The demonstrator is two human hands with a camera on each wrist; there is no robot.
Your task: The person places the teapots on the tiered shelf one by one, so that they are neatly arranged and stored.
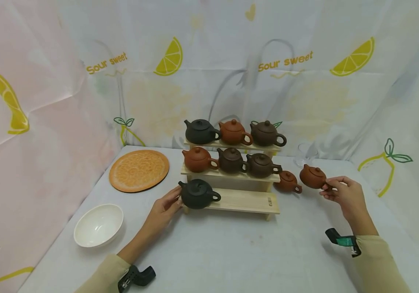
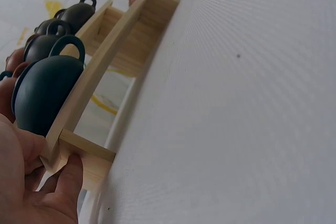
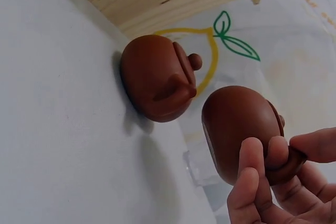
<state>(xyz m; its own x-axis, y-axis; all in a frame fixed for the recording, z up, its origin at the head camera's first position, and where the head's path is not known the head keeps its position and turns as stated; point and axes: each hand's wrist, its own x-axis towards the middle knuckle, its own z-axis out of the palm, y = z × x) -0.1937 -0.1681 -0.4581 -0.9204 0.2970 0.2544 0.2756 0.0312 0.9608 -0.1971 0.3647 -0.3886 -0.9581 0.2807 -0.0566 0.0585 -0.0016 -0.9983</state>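
Note:
My right hand [image 1: 346,197] pinches the handle of a reddish-brown teapot [image 1: 312,176], holding it in the air right of the wooden stand. Below it in the right wrist view, another reddish-brown teapot [image 3: 156,78] sits on the table beside the stand. My left hand [image 1: 163,209] grips the left end of the bottom shelf of the tiered wooden stand [image 1: 246,200], thumb and fingers about the board's corner in the left wrist view. Right by those fingers, a black teapot [image 1: 196,194] rests on that shelf. Its handle points right.
Three teapots line the top shelf, among them an orange-brown teapot [image 1: 233,132]; three more fill the middle one. Left of the stand lie a round orange-patterned mat [image 1: 139,171] and a white bowl [image 1: 98,226]. Behind the right side stands a clear glass [image 1: 306,154]. Printed cloth hangs behind.

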